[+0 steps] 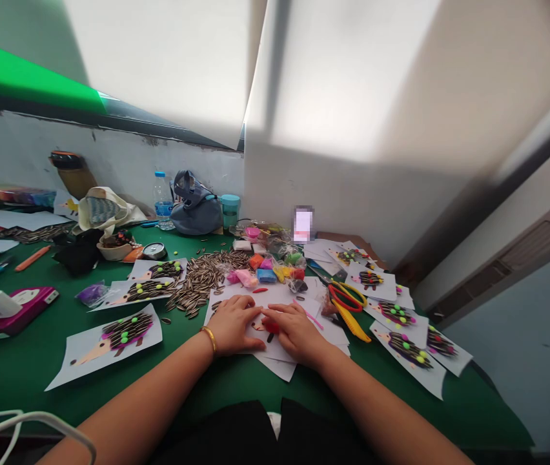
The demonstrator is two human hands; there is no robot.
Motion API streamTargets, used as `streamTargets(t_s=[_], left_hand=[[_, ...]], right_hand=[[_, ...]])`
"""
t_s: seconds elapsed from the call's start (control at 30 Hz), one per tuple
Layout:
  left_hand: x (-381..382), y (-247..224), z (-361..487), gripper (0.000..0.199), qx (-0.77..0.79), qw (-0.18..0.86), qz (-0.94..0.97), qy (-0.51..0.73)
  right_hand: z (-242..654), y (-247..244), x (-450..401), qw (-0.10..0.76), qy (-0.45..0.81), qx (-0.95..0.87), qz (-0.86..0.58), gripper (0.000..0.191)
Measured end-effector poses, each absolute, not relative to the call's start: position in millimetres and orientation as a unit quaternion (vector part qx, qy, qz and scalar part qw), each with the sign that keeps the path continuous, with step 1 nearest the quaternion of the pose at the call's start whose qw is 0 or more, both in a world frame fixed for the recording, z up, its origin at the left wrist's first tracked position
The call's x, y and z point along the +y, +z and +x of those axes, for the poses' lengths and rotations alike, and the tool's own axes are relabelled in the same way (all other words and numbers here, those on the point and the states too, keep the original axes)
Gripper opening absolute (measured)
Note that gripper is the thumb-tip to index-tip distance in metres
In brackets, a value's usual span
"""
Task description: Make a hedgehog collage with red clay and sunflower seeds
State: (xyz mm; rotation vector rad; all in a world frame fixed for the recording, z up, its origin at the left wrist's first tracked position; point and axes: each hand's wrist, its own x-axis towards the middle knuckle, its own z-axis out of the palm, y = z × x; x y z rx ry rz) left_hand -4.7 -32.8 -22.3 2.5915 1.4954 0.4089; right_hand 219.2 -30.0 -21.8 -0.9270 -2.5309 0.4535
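My left hand (236,325) lies on a sheet of white paper (279,369), palm down, its fingers stretched and its thumb apart. Opposite it, my right hand (299,332) rests over a flattened piece of red modelling clay (270,324), fingers extended towards the left hand. The fingertips of both hands almost meet above the paper. Between them shows a small pale animal face (257,326), with a dark seed just below the red clay. Part of the clay is hidden under my right fingers. A thin pink clay strip (311,315) lies beyond my right hand.
Sunflower seeds (202,278) are heaped behind my left hand, beside bagged coloured clay (266,276). Scissors with orange-yellow handles (347,297) and a yellow tool (354,324) lie to the right. Finished hedgehog cards (124,332) lie on both sides. A bottle (162,203) stands behind.
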Motion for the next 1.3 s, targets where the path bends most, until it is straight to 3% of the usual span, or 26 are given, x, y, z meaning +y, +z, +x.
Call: streamTargets(t_s=[1.07,1.3], left_hand=[[-33.6,-22.6,-5.0,0.077,0.495,0.065,0.856,0.136],[-33.5,-20.7,-4.9,0.077,0.499,0.080,0.853,0.134]], right_hand=[[219.1,-24.4,-29.4,0.196,0.161,-0.914,-0.316,0.067],[223.0,-25.1,-26.5,0.229,0.138,-0.887,-0.376,0.061]])
